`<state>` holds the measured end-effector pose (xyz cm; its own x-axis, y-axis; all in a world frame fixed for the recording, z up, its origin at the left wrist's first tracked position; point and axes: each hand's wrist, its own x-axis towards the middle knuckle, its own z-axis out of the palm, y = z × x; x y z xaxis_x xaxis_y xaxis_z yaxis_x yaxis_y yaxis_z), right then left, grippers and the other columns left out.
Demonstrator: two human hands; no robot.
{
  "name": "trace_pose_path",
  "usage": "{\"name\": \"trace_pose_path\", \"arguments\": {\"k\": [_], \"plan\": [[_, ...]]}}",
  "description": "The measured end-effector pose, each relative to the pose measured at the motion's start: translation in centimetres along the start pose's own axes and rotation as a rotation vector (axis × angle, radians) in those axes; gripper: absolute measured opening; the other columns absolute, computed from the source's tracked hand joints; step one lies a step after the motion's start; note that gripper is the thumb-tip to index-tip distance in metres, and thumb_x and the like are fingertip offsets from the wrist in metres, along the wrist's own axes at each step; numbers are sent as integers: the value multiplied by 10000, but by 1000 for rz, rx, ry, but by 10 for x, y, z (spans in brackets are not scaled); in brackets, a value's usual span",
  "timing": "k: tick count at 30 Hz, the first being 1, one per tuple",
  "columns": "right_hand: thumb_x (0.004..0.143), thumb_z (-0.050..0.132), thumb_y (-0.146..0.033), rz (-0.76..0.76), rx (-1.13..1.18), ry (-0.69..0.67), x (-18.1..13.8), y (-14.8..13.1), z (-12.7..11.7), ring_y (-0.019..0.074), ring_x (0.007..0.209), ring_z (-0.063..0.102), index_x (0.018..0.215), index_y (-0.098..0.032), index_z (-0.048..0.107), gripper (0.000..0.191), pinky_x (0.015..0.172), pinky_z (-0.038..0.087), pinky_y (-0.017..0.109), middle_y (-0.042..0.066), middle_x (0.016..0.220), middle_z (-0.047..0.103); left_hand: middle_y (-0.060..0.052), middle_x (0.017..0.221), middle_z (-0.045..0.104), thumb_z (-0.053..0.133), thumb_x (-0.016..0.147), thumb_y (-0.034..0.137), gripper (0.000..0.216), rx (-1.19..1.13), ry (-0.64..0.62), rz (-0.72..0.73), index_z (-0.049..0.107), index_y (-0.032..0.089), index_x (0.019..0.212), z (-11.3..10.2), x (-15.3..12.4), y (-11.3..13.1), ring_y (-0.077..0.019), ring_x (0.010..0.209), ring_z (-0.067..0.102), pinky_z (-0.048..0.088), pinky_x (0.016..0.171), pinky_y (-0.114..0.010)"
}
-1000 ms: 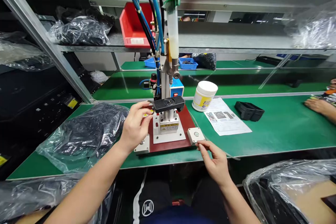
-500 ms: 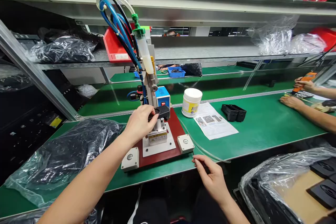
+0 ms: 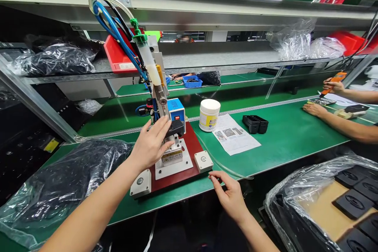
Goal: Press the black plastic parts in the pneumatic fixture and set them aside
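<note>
My left hand [image 3: 152, 141] is open, its fingers stretched out against the side of a black ribbed plastic part [image 3: 176, 126]. That part sits on the metal fixture of a small dispensing press [image 3: 173, 156], below its syringe [image 3: 152, 67] of whitish fluid. Part of the black piece is hidden behind my fingers. My right hand [image 3: 228, 193] hovers at the bench edge, just in front of the right button box [image 3: 203, 161]. Its thumb and fingertips come together in a pinch; whatever is between them, if anything, is too small to make out. Another button box [image 3: 141, 183] stands at the press's left corner.
A white tub [image 3: 209, 116], a printed sheet [image 3: 234, 138] and two black trays [image 3: 255, 124] lie right of the press. Bagged parts [image 3: 71, 177] fill the left side. A lined box [image 3: 313, 204] holds black parts at lower right. A co-worker's hands [image 3: 317, 109] work with an orange tool.
My left hand has let go of the black part and spread its fingers, sliding slightly down and left. My right hand stays pinched by the button box. The view has turned a little right.
</note>
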<state>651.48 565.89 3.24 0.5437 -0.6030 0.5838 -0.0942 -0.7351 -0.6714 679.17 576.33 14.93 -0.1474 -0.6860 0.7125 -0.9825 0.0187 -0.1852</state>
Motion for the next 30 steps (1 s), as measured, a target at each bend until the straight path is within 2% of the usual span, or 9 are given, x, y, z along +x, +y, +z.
{"name": "trace_pose_path", "arguments": {"k": [2,4,6,8,11,15,24,27,30], "plan": [[940,500,-223,-46,-72,50,2,6,1,200,874,671,1025,-209,639,163,763,565,329,67,943,704,-173,1339,563,566,896,221,526,-43,214,-62,420,165,1399,-7,-27,6,-285,1247,532,404,1047,-478],[936,501,-204,-91,-157,66,3,13,2,224,996,640,1139,-216,600,226,857,545,382,82,1059,685,-133,1166,660,572,867,130,440,-84,317,-162,518,178,1301,-9,-69,17,-258,1118,610,460,960,-422],[931,503,-194,-126,-231,32,3,17,4,248,1102,591,1267,-222,524,338,927,513,432,95,1159,652,-119,1075,685,574,866,122,366,-71,185,-198,564,162,1230,-7,-116,30,-253,1026,638,469,897,-398],[927,497,-183,-150,-288,-22,4,17,6,266,1170,541,1344,-225,449,422,953,486,462,102,1215,624,-132,1108,677,576,876,140,341,-40,52,-216,570,145,1217,-2,-158,40,-261,1032,635,464,873,-385],[923,479,-164,-173,-364,-97,9,14,12,284,1210,495,1374,-216,394,462,933,465,473,115,1256,601,-162,1199,640,578,879,142,416,-38,-4,-236,522,125,1291,4,-191,46,-275,1102,609,457,908,-390],[928,476,-184,-192,-479,-134,17,14,18,300,1199,487,1342,-183,416,418,885,442,450,131,1235,612,-175,1157,649,574,876,121,425,0,43,-293,506,100,1295,6,-188,47,-280,1099,609,446,931,-410],[954,484,-341,-334,-693,-207,46,20,26,288,1050,566,1074,-159,546,227,836,378,401,112,1007,664,-129,1004,673,626,848,288,328,129,-70,-424,567,112,1119,6,-157,56,-275,997,619,423,926,-450],[959,473,-373,-347,-694,-185,46,20,28,279,1033,581,1095,-154,545,267,824,388,390,107,992,666,-116,1016,673,617,853,267,318,65,-56,-452,554,130,1133,5,-162,57,-264,1012,614,423,931,-445],[954,485,-381,-338,-630,-134,36,24,29,278,1083,577,1197,-160,524,331,831,417,390,114,1095,662,-131,1124,649,596,865,206,373,-6,-16,-484,511,134,1220,3,-174,60,-276,1135,569,422,960,-448]]}}
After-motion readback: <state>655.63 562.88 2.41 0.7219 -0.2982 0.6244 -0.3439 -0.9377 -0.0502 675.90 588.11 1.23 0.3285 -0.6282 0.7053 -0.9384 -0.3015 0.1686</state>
